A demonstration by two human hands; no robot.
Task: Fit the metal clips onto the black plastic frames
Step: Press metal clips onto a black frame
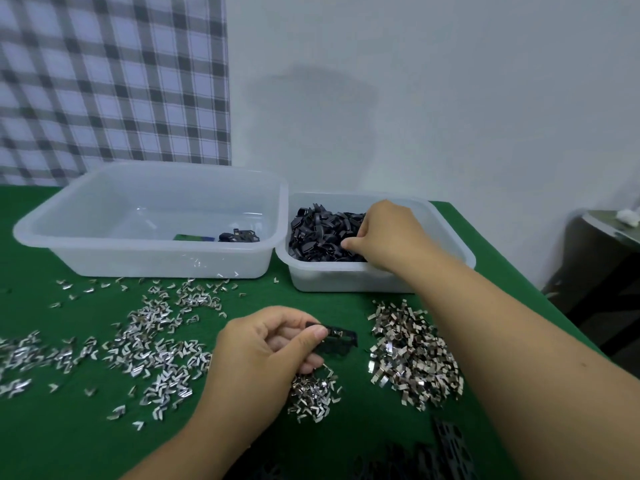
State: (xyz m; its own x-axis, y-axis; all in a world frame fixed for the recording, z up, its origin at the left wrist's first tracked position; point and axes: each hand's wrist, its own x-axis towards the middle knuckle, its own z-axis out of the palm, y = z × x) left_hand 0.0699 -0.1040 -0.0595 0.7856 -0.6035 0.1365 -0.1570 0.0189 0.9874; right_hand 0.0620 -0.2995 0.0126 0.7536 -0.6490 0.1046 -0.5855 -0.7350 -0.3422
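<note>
My left hand (pixel 266 344) pinches a black frame (pixel 337 337) between thumb and fingers, held just above the green table (pixel 86 438); a metal clip appears seated near its top edge. My right hand (pixel 384 233) reaches into the small tub (pixel 450 237), fingers curled down among the loose frames (pixel 322 233). Whether it has closed on one I cannot tell; the fingertips are buried in the pile.

Step in hand, as I judge it: fetch the next frame while the left holds the current piece.

Procedure:
1. Take one frame only from the top of the pile. They look tangled, so lift slowly and shake off any that cling.
2. Grip it by the long edges, leaving the clip seats clear.
3. Draw clips from the nearest heap (pixel 311 393), which lies just beneath the left hand. A second heap (pixel 412 355) lies to the right, and scattered clips (pixel 149 341) spread to the left.
4. Push each clip square onto the edge until fully home.
5. The large tub (pixel 104 251) holds what look like a few finished pieces; probably drop completed frames there.
</note>
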